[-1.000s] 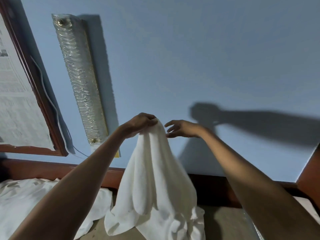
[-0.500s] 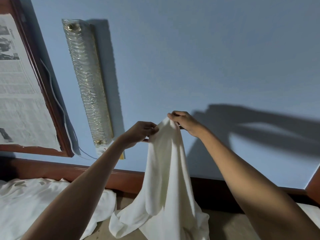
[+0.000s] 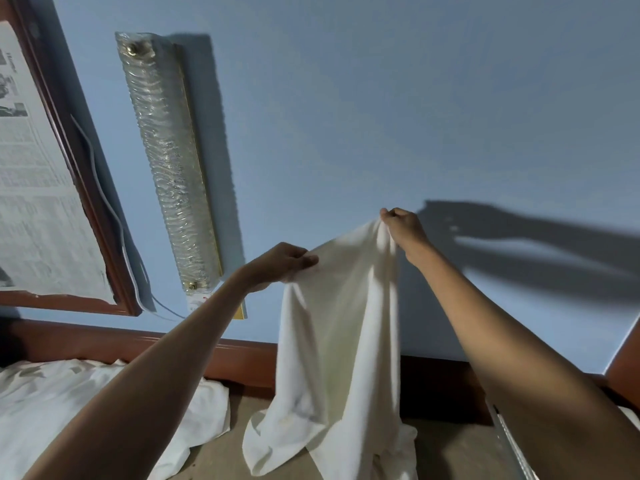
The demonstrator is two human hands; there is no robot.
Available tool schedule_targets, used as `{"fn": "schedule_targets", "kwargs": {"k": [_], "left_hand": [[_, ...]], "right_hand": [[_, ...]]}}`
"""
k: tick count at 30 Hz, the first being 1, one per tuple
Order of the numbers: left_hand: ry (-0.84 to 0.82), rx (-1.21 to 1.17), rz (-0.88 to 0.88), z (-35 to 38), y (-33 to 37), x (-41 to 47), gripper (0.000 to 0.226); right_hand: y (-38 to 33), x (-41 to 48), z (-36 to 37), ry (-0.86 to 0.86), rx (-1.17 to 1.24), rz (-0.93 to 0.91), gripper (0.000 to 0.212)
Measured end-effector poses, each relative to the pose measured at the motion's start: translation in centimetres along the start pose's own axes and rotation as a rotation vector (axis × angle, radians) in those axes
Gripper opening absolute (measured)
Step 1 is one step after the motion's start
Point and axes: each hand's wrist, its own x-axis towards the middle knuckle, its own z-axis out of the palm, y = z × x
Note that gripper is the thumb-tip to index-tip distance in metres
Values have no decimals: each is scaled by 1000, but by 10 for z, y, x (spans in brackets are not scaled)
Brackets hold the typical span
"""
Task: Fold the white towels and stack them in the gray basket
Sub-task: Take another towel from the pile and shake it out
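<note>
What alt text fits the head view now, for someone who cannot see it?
A white towel hangs before a blue wall, held up by its top edge: the left hand grips one end, the right hand pinches the other, higher. Its lower end rests bunched on a tan surface, beside more white cloth.

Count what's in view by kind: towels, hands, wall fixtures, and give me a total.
Held white towel: 1
Heap of white cloth: 1, separate pieces cannot be told
Hands: 2, left hand, right hand
Wall lamp: 1
Framed newspaper: 1
Total: 6
</note>
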Motion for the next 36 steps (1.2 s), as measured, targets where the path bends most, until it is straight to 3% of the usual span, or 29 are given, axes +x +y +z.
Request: {"fn": "schedule_targets", "kwargs": {"k": [3,5,7,12,15,19,24,27,29,33,36], "left_hand": [[137,90,107,-14,15,5,39],[111,158,159,-21,26,6,34],[33,222,175,-24,34,8,29],[49,218,162,-39,43,1,40],[6,159,114,-47,37,-12,42],[-71,120,31,-41,25,-19,41],[15,82,12,-40,15,-18,27],[99,61,3,-48,7,-22,37],[139,45,9,-54,3,-27,51],[230,71,-1,-68,-4,-34,37],[274,-17,14,-77,-12,-38,51]], "right_hand": [[7,-4,2,-410,-224,102,8],[6,-11,14,-658,-275,126,49],[-1,-20,32,-826,-249,106,64],[-6,-30,45,-993,10,116,22],[-15,-26,35,-900,98,95,19],[-33,-19,33,-645,210,60,25],[-36,-8,47,-305,165,11,35],[-33,-5,46,-93,120,-35,47],[-29,-1,40,-11,116,-38,49],[-23,9,26,156,19,19,44],[-19,6,22,135,-129,33,42]]}}
